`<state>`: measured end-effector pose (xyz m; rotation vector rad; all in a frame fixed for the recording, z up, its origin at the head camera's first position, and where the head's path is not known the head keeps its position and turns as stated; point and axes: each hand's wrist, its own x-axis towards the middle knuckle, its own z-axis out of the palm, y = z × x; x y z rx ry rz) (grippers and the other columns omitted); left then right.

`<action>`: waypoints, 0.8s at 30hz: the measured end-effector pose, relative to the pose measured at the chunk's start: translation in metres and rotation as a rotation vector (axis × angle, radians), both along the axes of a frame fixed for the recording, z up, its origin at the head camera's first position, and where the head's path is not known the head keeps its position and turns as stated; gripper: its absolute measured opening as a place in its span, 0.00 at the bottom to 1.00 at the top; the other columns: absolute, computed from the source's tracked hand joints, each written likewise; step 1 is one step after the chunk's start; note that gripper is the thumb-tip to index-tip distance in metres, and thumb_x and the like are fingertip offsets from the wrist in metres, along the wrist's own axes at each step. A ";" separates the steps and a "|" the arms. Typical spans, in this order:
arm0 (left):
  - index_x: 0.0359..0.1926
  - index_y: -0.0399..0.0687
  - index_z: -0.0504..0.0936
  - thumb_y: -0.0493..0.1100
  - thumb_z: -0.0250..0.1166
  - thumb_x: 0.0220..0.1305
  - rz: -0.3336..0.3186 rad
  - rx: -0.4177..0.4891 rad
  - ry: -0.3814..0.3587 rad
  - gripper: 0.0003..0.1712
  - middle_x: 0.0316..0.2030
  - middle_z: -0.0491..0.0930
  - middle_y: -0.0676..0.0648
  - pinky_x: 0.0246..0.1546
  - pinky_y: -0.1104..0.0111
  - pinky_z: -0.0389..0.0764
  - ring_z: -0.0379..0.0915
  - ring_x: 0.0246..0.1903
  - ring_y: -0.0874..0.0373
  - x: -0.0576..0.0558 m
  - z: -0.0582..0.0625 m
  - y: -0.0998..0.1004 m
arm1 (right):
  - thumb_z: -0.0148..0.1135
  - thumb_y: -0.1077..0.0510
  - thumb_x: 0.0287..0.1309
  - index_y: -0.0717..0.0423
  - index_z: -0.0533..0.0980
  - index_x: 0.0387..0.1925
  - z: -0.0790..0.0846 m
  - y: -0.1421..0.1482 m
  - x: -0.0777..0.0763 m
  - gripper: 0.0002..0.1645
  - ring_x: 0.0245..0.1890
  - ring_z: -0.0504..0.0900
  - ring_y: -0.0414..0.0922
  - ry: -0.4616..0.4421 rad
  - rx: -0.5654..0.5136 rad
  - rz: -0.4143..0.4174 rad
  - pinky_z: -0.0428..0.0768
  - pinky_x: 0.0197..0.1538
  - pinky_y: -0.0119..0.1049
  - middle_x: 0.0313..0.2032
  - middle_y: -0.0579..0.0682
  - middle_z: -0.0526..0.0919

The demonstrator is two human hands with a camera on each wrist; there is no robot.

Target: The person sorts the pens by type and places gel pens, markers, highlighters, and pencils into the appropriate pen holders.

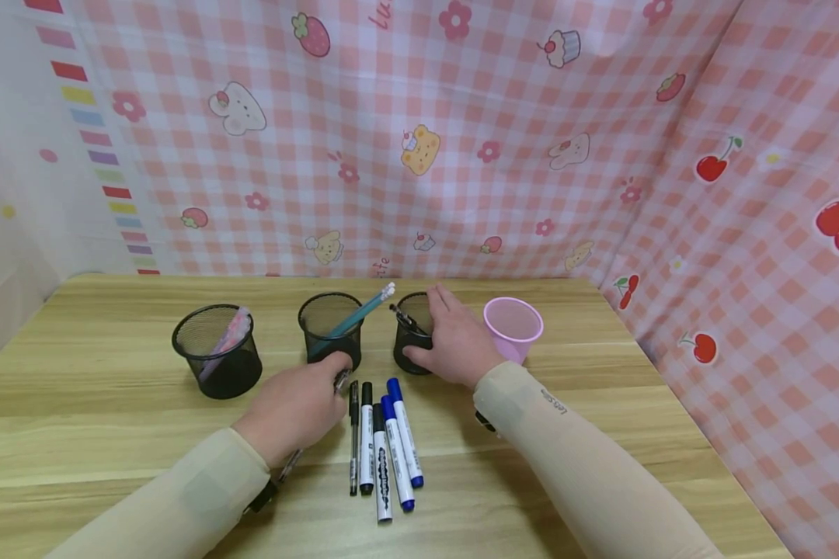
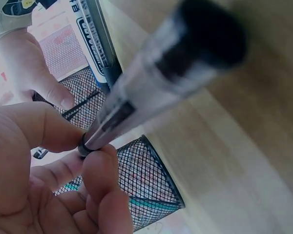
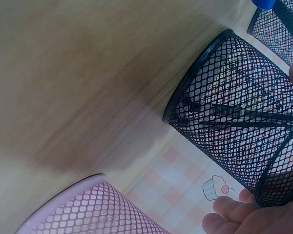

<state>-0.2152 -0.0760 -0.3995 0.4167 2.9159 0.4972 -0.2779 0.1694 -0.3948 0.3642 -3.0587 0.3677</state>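
My left hand (image 1: 294, 407) pinches a clear-barrelled pen (image 2: 136, 97) with dark ends between thumb and fingers, just in front of the second black mesh pen holder (image 1: 315, 330). Teal pencils (image 1: 356, 317) with white tips lean in that holder. With its thumb on the near side and fingers at the far side, my right hand (image 1: 460, 341) grips the third black mesh pen holder (image 1: 409, 361). Dark pens (image 1: 404, 317) lean inside it, and they show through the mesh in the right wrist view.
Black-capped markers (image 1: 367, 442), blue-capped markers (image 1: 405, 439) and a black-capped pen (image 1: 353, 442) lie side by side between the arms. A black mesh holder (image 1: 231, 376) with pink patterned pens stands at left. A pink mesh holder (image 1: 509, 347) stands right of my right hand.
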 end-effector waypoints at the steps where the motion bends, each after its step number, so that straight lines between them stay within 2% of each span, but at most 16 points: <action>1: 0.70 0.57 0.75 0.42 0.63 0.64 0.002 0.009 0.005 0.32 0.46 0.88 0.45 0.25 0.62 0.72 0.74 0.29 0.51 0.000 0.000 0.000 | 0.71 0.32 0.62 0.60 0.48 0.84 0.000 0.000 0.000 0.66 0.82 0.57 0.59 0.000 0.000 0.000 0.59 0.82 0.51 0.84 0.60 0.50; 10: 0.70 0.55 0.72 0.43 0.61 0.66 0.011 0.114 0.055 0.30 0.34 0.84 0.48 0.20 0.63 0.69 0.72 0.22 0.54 0.001 0.003 0.000 | 0.71 0.33 0.62 0.61 0.49 0.84 0.000 0.000 0.000 0.66 0.82 0.58 0.59 0.010 -0.001 0.008 0.59 0.82 0.51 0.84 0.61 0.51; 17: 0.70 0.54 0.71 0.44 0.60 0.70 0.016 0.182 0.092 0.28 0.36 0.85 0.46 0.22 0.64 0.72 0.74 0.22 0.55 0.003 0.007 0.002 | 0.71 0.32 0.62 0.60 0.48 0.84 0.000 0.000 0.000 0.66 0.82 0.57 0.58 0.001 -0.003 0.000 0.59 0.82 0.51 0.84 0.60 0.50; 24: 0.68 0.55 0.70 0.45 0.59 0.72 0.031 0.254 0.082 0.25 0.27 0.79 0.50 0.21 0.63 0.72 0.73 0.20 0.56 0.007 0.012 0.003 | 0.71 0.32 0.61 0.59 0.48 0.84 0.000 -0.001 -0.001 0.66 0.82 0.57 0.58 -0.003 -0.004 -0.010 0.59 0.82 0.51 0.84 0.60 0.50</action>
